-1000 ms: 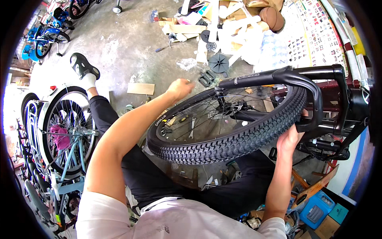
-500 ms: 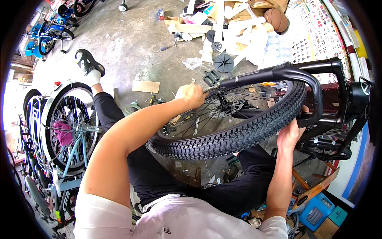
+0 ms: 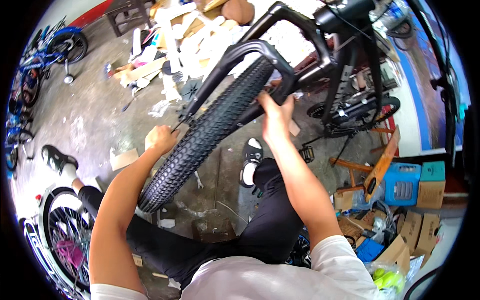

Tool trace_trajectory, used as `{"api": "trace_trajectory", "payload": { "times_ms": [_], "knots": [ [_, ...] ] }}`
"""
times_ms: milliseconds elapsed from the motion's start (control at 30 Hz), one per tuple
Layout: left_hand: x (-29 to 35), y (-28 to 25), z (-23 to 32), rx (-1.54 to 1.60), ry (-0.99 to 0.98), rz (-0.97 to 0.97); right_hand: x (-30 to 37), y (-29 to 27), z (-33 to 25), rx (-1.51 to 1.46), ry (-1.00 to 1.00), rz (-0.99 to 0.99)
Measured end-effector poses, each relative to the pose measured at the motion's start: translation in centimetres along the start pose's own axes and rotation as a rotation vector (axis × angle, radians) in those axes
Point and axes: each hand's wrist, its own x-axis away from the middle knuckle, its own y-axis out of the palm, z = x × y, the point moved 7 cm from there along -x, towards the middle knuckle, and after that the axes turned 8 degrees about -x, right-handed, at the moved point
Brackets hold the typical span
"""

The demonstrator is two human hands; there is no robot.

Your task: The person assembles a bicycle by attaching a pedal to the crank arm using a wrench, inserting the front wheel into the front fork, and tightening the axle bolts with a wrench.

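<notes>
A bicycle wheel with a black knobby tire (image 3: 212,127) sits between the legs of a black bicycle fork (image 3: 212,75), tilted and seen nearly edge-on. At the wheel's axle, my left hand (image 3: 161,139) is closed around the end of a thin dark rod-like piece; its kind is mostly hidden by the fingers. My right hand (image 3: 275,112) grips the fork beside the tire, below the curved top of the fork; part of its fingers is hidden behind. The fork joins the black bicycle frame (image 3: 345,60) on the right.
A wrench (image 3: 199,181) lies on the floor beneath the wheel. Packing scraps (image 3: 185,30) pile up ahead. On the right are a wooden stool (image 3: 377,167), a blue case (image 3: 400,185) and cardboard boxes (image 3: 420,232). Another bicycle's wheel (image 3: 65,235) stands at the left.
The wheel and fork have swung from a flatter tilt to a steeper, nearly edge-on one. Both hands remain at the axle and fork. The view has shifted toward the right.
</notes>
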Motion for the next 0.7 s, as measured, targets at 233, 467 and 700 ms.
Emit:
{"api": "trace_trajectory", "payload": {
  "times_ms": [233,467,700],
  "knots": [
    [-0.3,0.7,-0.9,0.101,0.030,0.060,-0.3,0.0,1.5,-0.077,-0.067,-0.079],
    [-1.3,0.0,1.0,0.108,-0.037,-0.054,-1.4,-4.1,6.0,-0.144,0.066,-0.002],
    [-1.2,0.8,-1.1,0.113,-0.015,-0.047,-0.2,-4.0,7.5,-0.071,0.337,-0.065]
  ]
}}
